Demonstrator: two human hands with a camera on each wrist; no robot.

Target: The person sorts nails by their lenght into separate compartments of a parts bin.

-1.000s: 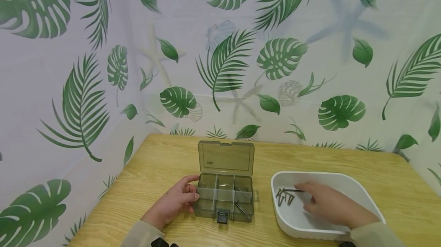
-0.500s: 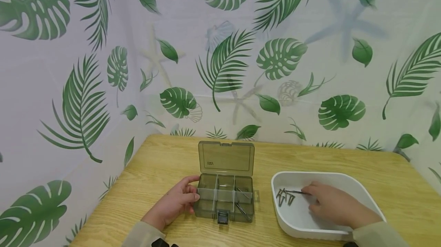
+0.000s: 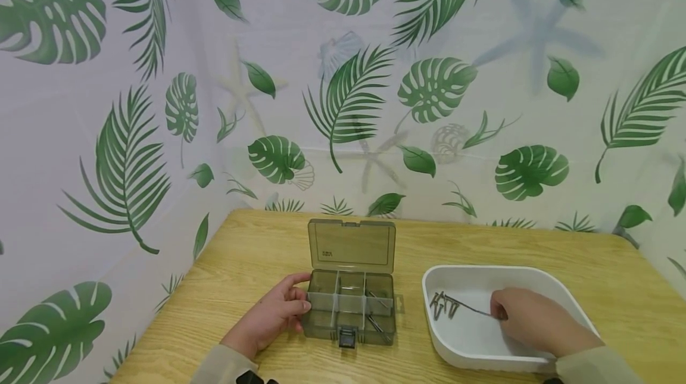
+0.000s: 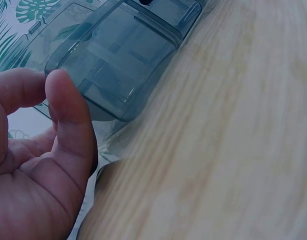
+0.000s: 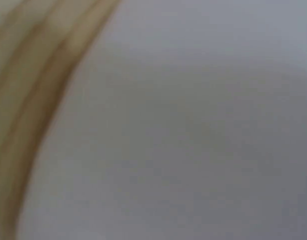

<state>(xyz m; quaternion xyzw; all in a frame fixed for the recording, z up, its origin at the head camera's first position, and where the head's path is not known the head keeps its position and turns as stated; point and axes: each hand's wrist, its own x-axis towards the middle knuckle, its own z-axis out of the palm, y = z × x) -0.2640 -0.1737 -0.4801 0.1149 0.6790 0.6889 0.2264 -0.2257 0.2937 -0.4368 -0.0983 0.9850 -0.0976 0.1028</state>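
A translucent grey compartment box (image 3: 349,306) stands on the table with its lid (image 3: 351,246) raised. My left hand (image 3: 273,311) holds its left side, and the left wrist view shows the thumb (image 4: 68,100) against the box corner. Thin metal pieces (image 3: 378,327) lie in the right-hand compartments. Over the white tray (image 3: 541,274), my right hand (image 3: 536,320) pinches the near end of a thin dark rod (image 3: 471,308). The rod slants toward several small screw-like metal pieces (image 3: 443,305) at the tray's left. Only blurred white tray and wood appear in the right wrist view.
The wooden table (image 3: 257,241) carries the box in the middle and the tray to its right. A leaf-printed cloth (image 3: 343,104) hangs behind the table and along its left side. The box's front latch (image 3: 346,336) hangs down.
My right hand has moved right and toward me inside the tray, fingers closing on the rod, whose near end has swung toward me. The left hand and box have stayed put.
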